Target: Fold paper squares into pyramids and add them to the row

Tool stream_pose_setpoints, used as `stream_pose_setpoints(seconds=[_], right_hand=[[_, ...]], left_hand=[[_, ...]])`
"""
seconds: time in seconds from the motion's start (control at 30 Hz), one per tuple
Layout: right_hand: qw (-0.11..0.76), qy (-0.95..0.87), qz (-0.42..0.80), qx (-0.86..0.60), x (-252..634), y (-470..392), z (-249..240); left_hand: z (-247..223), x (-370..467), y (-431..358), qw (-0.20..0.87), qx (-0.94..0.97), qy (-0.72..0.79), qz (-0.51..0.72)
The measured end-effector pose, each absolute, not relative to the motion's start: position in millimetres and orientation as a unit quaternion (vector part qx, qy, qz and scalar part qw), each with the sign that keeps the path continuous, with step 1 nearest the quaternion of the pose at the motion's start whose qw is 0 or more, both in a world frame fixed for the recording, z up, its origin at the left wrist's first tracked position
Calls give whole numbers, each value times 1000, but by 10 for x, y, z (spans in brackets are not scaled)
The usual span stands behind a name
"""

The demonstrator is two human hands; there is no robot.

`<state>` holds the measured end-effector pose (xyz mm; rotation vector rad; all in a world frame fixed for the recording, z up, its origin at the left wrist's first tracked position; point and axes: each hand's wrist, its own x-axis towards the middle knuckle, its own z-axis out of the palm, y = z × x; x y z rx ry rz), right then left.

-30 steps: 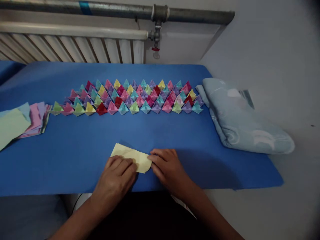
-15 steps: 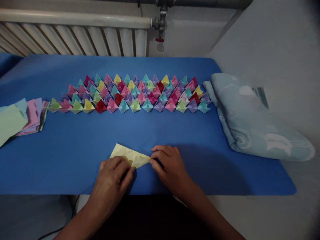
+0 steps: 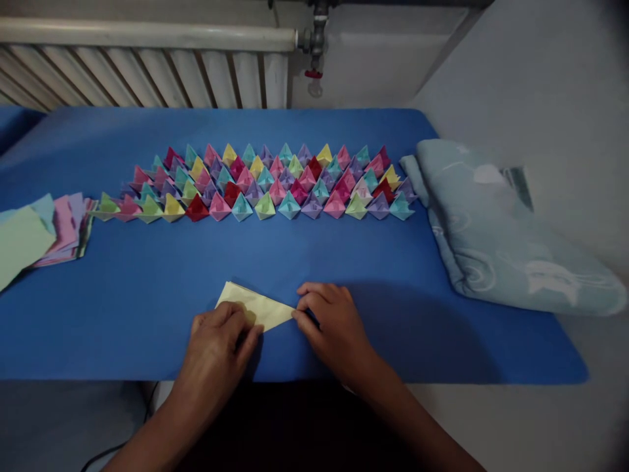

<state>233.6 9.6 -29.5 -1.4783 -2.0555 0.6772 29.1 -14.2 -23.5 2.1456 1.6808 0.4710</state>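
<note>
The half-curled left hand [image 3: 221, 337] hides part of the folded yellow paper [image 3: 260, 308] at near middle, its grip unclear; the nearly closed right hand [image 3: 334, 324] pinches the right tip. The blue table [image 3: 162, 262] is near a radiator [image 3: 147, 72]. Fourteen paper boats [image 3: 289, 206] form the nearest row; those behind overlap.

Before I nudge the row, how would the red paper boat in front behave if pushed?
The red paper boat looks like thin folded paper, so probably light and easily crushed. It sits among close neighbours, so a push would likely shift them too.
</note>
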Motion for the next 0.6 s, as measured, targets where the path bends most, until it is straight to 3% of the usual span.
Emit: stream_pose_setpoints(seconds=[0.4, 0.6], right_hand=[[98, -815, 191, -538, 2272, 186, -140], [98, -833, 181, -514, 2196, 150, -84]], left_hand=[[-335, 127, -228, 90, 805, 554, 190], [-314, 153, -257, 49, 837, 503, 208]])
